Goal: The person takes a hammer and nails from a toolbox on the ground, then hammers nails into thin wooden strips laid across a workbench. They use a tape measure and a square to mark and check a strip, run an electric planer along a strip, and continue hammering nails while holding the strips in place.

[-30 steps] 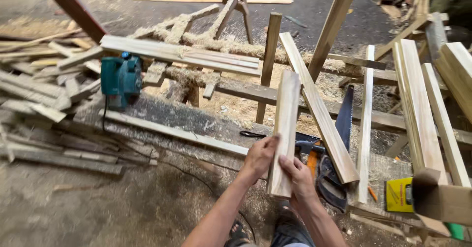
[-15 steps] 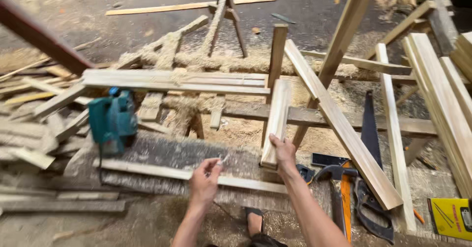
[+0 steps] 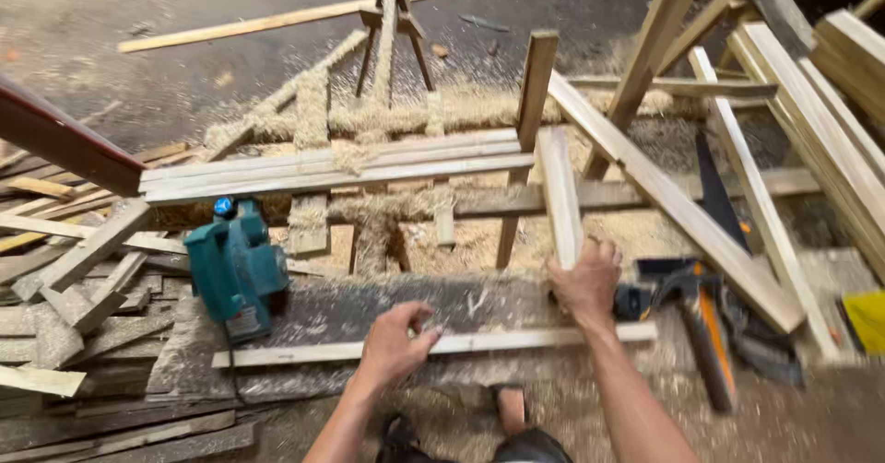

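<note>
My right hand (image 3: pixel 584 281) grips the near end of a short pale wooden board (image 3: pixel 560 192), which leans away from me against a wooden frame. My left hand (image 3: pixel 395 341) hovers with its fingers loosely curled and nothing in them, just above a long thin batten (image 3: pixel 304 353) lying across a dark plank (image 3: pixel 369 311). A teal electric planer (image 3: pixel 235 269) stands on the plank to the left of my left hand.
Stacked long boards (image 3: pixel 332 165) rest on a sawdust-covered trestle. A handsaw (image 3: pixel 717 196) and an orange-handled hammer (image 3: pixel 708 325) lie to the right. Offcuts (image 3: pixel 64 306) pile up at the left, more boards (image 3: pixel 830 104) lean at the right. My foot (image 3: pixel 510 408) is below.
My left hand has let go of the short board and dropped toward the thin batten. My right hand alone now holds the board, leaned against the frame. The view has shifted left.
</note>
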